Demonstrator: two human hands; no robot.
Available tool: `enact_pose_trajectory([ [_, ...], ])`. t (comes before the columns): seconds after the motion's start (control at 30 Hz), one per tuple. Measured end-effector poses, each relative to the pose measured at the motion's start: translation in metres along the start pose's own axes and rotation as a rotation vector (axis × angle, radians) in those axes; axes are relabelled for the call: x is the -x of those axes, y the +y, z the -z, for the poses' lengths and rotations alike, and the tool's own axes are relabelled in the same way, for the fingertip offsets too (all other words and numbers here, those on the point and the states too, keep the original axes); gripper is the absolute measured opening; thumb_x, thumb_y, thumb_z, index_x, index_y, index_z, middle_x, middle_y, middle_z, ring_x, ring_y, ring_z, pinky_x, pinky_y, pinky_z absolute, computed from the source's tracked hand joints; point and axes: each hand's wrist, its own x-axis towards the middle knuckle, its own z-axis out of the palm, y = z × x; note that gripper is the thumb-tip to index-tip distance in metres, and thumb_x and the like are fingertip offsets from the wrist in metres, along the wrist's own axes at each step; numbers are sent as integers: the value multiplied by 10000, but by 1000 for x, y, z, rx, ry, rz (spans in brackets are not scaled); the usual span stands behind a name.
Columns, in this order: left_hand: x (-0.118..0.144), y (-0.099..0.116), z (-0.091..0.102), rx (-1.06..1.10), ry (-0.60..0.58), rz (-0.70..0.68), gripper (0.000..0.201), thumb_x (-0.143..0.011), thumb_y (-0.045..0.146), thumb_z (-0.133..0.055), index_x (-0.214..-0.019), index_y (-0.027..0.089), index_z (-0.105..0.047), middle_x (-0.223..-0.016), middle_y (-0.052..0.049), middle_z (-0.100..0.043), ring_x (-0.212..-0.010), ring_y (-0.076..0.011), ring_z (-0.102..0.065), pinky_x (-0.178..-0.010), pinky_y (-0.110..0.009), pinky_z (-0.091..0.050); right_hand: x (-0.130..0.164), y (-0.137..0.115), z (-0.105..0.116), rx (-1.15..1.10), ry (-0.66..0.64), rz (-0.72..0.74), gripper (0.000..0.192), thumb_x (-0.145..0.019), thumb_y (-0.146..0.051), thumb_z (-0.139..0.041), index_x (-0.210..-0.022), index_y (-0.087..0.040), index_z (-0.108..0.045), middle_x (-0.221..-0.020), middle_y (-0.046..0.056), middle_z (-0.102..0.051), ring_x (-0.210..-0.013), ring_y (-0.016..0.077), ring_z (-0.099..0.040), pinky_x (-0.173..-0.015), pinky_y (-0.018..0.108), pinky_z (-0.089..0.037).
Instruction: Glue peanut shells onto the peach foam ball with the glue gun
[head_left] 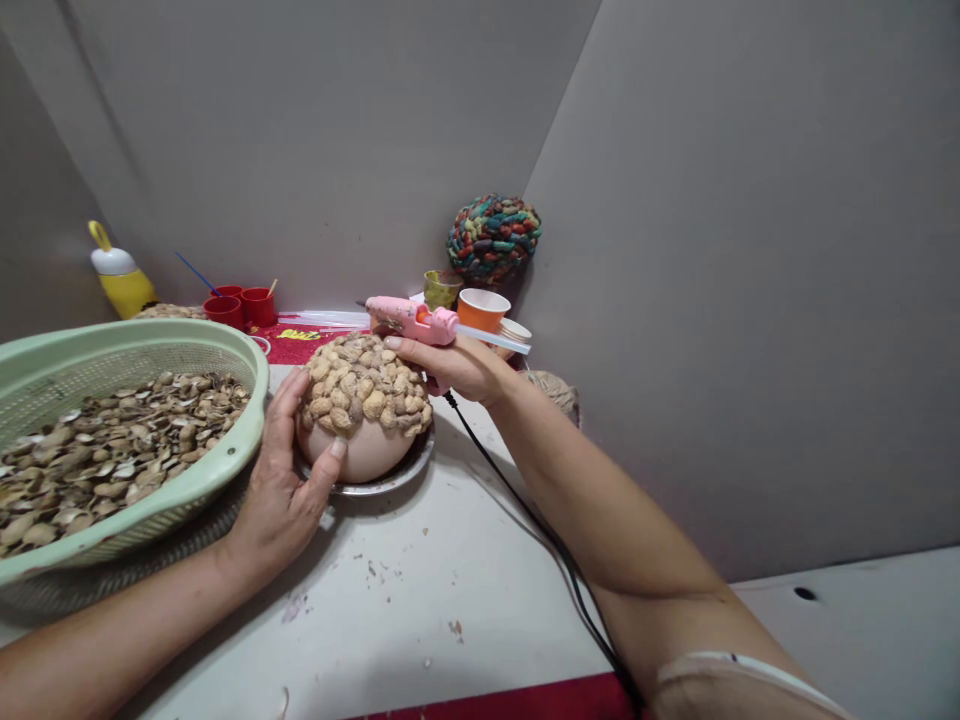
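Note:
A smooth pinkish ball [360, 452], its upper half covered in peanut shells [358, 388], rests in a shallow metal dish [397, 482]. My left hand [289, 470] is wrapped round its left side, thumb on the bare lower part and fingers at the edge of the shells. My right hand [454, 368] grips a pink glue gun [412, 318] by its handle, above the ball's right side. A white glue stick [491, 340] juts from the gun's back end, and a black cord [510, 485] trails from its handle. Some right fingers are hidden behind the ball.
Left stands a green basket [251, 400] of loose shells. Behind are a yellow bottle [126, 285], red paint cups [259, 306], an orange paper cup [484, 310] and a multicoloured knobbly ball [495, 238]. A twine ball [559, 393] sits beyond my right forearm; grey walls enclose the table.

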Motion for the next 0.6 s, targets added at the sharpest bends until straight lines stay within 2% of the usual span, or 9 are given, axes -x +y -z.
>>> enact_pose_trajectory([
  [0.27, -1, 1, 0, 13, 17, 16, 667, -982, 333, -598, -1590, 296, -325, -1649, -121, -398, -1537, -340, -370, -1282, -593, -261, -1, 1, -1, -34, 20, -31, 707, -827, -560, -751, -1443, -268, -566, -809, 2, -582, -617, 128, -486, -470, 195, -375],
  [0.43, -1, 1, 1, 14, -3, 16, 679, -982, 330, -598, -1596, 285, -311, -1660, -132, -376, -1538, -348, -364, -1279, -601, -262, -3, 5, 0, -22, 20, -12, 667, -841, -553, -730, -1421, -264, -576, -733, -27, -507, -549, 93, -380, -429, 163, -284],
  [0.6, 0, 1, 3, 8, -17, -7, 672, -986, 335, -589, -1595, 289, -309, -1662, -130, -370, -1543, -350, -353, -1276, -613, -262, -2, 8, 2, 30, 3, 1, 684, -893, -565, -677, -1498, -290, -516, -763, -14, -536, -544, 99, -387, -409, 168, -271],
])
